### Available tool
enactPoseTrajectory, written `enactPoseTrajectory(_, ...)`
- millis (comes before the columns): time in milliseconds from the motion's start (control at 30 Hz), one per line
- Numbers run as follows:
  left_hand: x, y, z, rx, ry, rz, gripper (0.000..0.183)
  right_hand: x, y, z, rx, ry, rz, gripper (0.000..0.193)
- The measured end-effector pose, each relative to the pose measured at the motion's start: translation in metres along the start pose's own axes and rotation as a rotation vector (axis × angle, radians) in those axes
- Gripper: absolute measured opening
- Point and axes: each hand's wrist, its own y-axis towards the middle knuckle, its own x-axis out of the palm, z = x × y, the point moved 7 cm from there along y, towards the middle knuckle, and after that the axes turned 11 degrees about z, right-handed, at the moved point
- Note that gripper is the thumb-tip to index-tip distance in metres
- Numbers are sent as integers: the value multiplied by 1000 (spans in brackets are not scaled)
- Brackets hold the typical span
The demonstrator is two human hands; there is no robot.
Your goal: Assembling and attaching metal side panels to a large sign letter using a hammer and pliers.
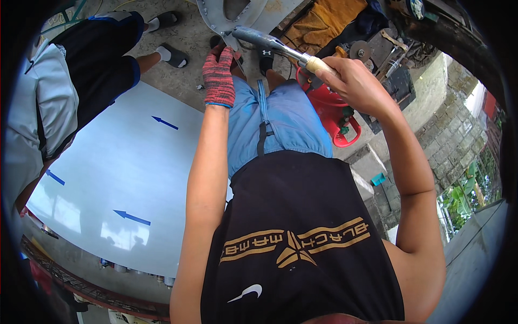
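Observation:
My right hand (345,81), bare, is closed round the pale wooden handle of a long tool (259,39). The tool has a bright metal shank and a dark grey, elongated head, and points left. Its tip is close to the edge of a grey sheet-metal piece (264,19) with curved cutouts, at the top of the view; whether they touch I cannot tell. My left hand (218,75), in a red-and-black knitted glove, is closed at the narrow lower end of that piece, just below the tool's tip. Its fingertips are partly hidden.
A large pale panel (124,156) with blue arrows lies on the left. Beside it stands another person (102,70) in black shorts and sandals. At right are a red metal tank (324,102), a brown cloth (324,24) and cluttered tools around a round disc (360,50).

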Motion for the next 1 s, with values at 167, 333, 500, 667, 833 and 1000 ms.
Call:
enactPoseTrajectory(167, -1, 1, -1, 9, -4, -1, 27, 1, 3, -3, 8, -20, -25, 38)
enactPoseTrajectory(333, -2, 2, -3, 9, 11, 3, 27, -4, 10, -4, -60, -99, 29, 39)
enactPoseTrajectory(500, -2, 5, -4, 50, 47, -6, 31, -11, 19, -8, -165, -128, 24, 36)
enactPoseTrajectory(667, -1, 4, -4, 21, 21, -5, 30, -15, 17, -6, -136, -112, 5, 37)
enactPoseTrajectory(833, -1, 3, -4, -5, 7, 4, 29, -30, -7, 0, -55, -61, -44, 42)
enactPoseTrajectory(1000, -4, 5, -6, 42, 27, -12, 33, -49, -44, 22, 143, 182, -31, 36)
